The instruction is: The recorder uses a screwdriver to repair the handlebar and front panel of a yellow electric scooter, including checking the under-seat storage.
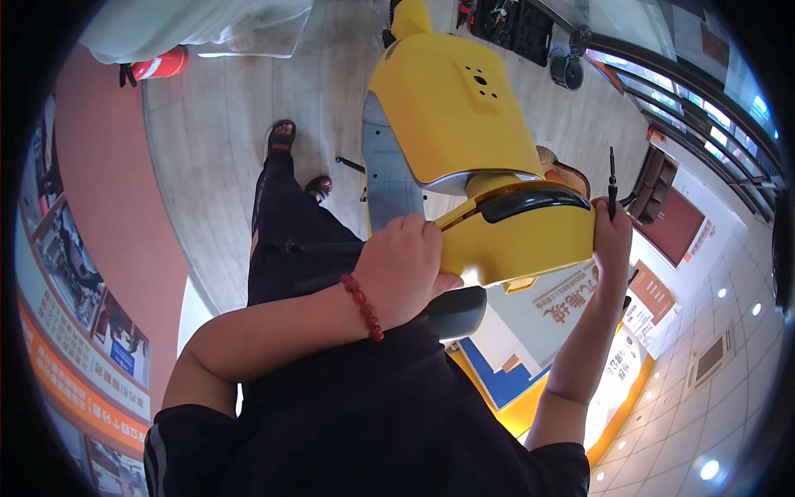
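A yellow scooter front cowl (530, 240) with a glossy dark lens strip (538, 201) sits above the yellow front shield (455, 108). A narrow gap shows along the cowl's upper left edge. My left hand (402, 269), with a red bead bracelet at its wrist, is closed round the cowl's left end, the thumb along its lower edge. At the opposite end my right hand (611, 240) rests against the cowl's right edge. Its fingers are closed round a slim black screwdriver (612, 186), shaft pointing up. A black lever (323, 248) sticks out left of my left hand.
On the wooden floor lies an open black toolbox (513, 31), far side. A red fire extinguisher (161, 64) is at the far left. My sandalled foot (281, 135) stands left of the scooter. A woven brown seat (565, 171) shows behind the cowl.
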Demonstrator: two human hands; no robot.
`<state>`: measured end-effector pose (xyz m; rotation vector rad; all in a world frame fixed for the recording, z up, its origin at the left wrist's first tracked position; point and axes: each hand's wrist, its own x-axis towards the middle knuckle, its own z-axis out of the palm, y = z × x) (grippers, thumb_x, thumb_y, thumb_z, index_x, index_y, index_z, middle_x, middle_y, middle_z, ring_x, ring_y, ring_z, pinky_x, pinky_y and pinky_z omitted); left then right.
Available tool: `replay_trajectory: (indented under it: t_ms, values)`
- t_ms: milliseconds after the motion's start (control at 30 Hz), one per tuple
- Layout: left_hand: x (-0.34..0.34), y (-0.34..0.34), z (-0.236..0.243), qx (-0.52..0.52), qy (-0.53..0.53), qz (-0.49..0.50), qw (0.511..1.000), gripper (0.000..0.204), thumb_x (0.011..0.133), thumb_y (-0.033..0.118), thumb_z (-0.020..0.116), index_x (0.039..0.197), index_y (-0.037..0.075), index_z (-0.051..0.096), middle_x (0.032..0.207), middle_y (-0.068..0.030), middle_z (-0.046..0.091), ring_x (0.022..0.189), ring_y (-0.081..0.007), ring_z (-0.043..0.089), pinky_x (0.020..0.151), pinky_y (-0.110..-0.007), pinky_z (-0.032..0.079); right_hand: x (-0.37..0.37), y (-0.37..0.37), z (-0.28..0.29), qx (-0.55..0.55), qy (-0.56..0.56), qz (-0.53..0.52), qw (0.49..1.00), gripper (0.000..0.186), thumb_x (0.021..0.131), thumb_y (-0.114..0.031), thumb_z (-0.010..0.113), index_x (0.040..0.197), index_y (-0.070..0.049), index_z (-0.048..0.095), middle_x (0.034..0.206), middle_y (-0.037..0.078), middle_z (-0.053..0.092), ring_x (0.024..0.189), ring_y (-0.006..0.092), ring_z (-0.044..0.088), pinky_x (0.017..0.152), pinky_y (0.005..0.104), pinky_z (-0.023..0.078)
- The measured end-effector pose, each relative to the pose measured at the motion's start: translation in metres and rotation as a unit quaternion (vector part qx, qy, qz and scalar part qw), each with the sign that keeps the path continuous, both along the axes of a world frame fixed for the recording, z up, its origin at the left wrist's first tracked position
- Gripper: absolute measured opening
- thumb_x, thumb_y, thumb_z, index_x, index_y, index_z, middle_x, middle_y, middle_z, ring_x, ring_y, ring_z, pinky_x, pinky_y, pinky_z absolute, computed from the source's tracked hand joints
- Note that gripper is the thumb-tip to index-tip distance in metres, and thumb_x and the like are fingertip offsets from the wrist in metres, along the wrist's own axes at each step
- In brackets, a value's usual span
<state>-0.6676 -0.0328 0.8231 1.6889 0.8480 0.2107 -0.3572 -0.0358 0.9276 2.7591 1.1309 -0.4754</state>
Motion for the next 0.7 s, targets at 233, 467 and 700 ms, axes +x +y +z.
replay_trajectory:
  t_ms: [233, 467, 700]
  values:
    - [0.003, 0.001, 0.001, -0.01, -0.002, -0.028, 1.0, 0.047, 0.067, 0.034, 0.076, 0.087, -0.002, 0.056, 0.085, -0.0145, 0.055, 0.082, -0.0275, 0.057, 0.072, -0.034, 0.048, 0.008, -0.007, -0.004, 0.027, -0.026, 0.016, 0.999, 0.029, 0.09, -0.026, 0.049, 0.085, 0.002, 0.059, 0.066, 0.012, 0.058, 0.062, 0.019, 0.055, 0.061, 0.0314, 0.043]
    - [-0.002, -0.001, 0.006, -0.006, 0.006, -0.007, 1.0, 0.045, 0.069, 0.031, 0.075, 0.091, -0.003, 0.056, 0.088, -0.0156, 0.055, 0.083, -0.0282, 0.057, 0.074, -0.035, 0.047, 0.012, -0.013, -0.009, 0.093, -0.002, 0.034, 0.995, 0.029, 0.09, -0.024, 0.05, 0.081, 0.003, 0.057, 0.061, 0.009, 0.055, 0.057, 0.0128, 0.048, 0.057, 0.0291, 0.04]
    - [-0.013, -0.005, 0.004, -0.059, -0.038, 0.058, 0.996, 0.039, 0.071, 0.02, 0.072, 0.097, -0.003, 0.055, 0.09, -0.0156, 0.055, 0.084, -0.0298, 0.056, 0.076, -0.036, 0.047, 0.024, -0.021, -0.014, 0.127, 0.007, 0.025, 0.992, 0.03, 0.09, -0.024, 0.052, 0.08, 0.003, 0.059, 0.058, 0.006, 0.053, 0.055, 0.0095, 0.045, 0.053, 0.0278, 0.038]
